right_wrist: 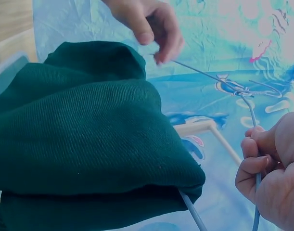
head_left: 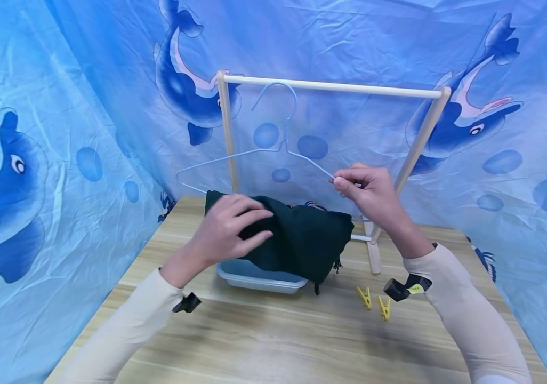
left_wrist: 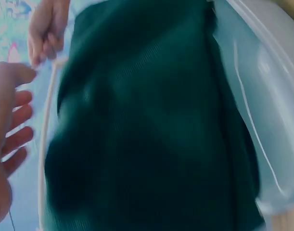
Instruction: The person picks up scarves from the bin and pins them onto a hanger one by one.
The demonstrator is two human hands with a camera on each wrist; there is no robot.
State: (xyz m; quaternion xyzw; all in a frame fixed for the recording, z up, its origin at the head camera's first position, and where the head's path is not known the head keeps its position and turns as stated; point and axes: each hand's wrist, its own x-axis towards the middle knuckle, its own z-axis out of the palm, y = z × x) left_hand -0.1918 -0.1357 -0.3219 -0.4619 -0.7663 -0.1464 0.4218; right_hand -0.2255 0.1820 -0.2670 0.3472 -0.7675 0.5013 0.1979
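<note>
A dark green scarf [head_left: 302, 234] with a fringe hangs folded over the lower bar of a light blue wire hanger [head_left: 283, 145]. My right hand [head_left: 367, 189] pinches the hanger's right shoulder between thumb and fingers, holding it upright with the hook on top. In the right wrist view the lower bar comes out from inside the fold of the scarf [right_wrist: 89, 125]. My left hand [head_left: 230, 226] is in front of the scarf's left part, fingers spread and loosely bent. The left wrist view shows its fingers apart beside the scarf [left_wrist: 137, 120], with nothing gripped.
A pale blue plastic tub [head_left: 261, 282] stands beneath the scarf on the wooden table [head_left: 273, 341]. Behind the hanger rises a wooden rack [head_left: 331, 85] with a white top rail. Two yellow clothespins, a left one [head_left: 365, 297] and a right one [head_left: 385, 308], lie at right.
</note>
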